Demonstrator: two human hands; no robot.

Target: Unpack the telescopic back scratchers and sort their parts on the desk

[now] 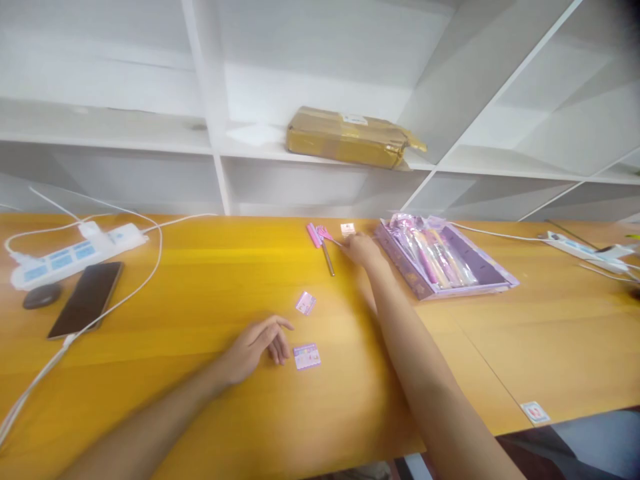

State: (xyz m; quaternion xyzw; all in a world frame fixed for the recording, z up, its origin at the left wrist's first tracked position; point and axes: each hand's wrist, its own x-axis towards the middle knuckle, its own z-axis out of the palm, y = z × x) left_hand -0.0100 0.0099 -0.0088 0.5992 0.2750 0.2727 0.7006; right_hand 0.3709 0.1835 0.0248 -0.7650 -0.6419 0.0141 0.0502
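Note:
My left hand (260, 345) rests near the middle of the table with fingers loosely spread and nothing in them. Just right of it lies a purple-edged card (307, 356), and a smaller pink card (305, 303) sits above. Reaching far forward, my right hand (361, 249) has its fingers around the handle end of a pink fork-like item (326, 233); its fingertips are small and partly hidden. A pink tube (315, 235) and a thin metallic stick (328, 259) lie beside that item. A small white-and-pink card (347, 229) is just behind my right hand.
Right of my right hand stands a purple box (480, 257) with wrapped pens. Left are a power strip (65, 257), black phone (86, 300), dark mouse (42, 296) and white cables. A taped parcel (347, 138) sits on the shelf; another power strip (583, 251) is right.

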